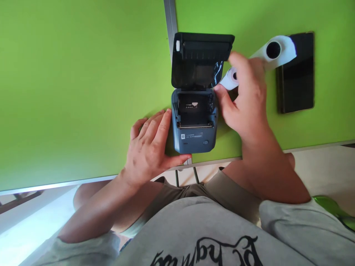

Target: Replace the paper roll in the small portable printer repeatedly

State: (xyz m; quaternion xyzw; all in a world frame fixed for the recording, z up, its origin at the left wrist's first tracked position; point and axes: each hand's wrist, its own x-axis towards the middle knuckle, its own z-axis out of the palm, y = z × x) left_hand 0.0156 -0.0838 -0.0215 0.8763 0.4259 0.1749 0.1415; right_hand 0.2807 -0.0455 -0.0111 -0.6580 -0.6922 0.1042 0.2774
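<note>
A small dark blue label printer [194, 142] stands on the green table with its black lid [201, 51] swung up and back. The paper bay inside shows a printed label and holds no roll. My left hand [151, 146] rests along the printer's left side, fingers spread, thumb by its front edge. At the right, my right hand [246, 92] has its index finger at the lid's edge and its thumb near the hinge, fingers apart. Just behind that hand lies a small white paper roll [229, 79].
A larger white roll [287, 50] with a dark core overlaps a black phone or tablet [298, 77] at the right. A grey seam crosses the green table [83, 92] behind the printer. The table's metal edge runs just before my lap.
</note>
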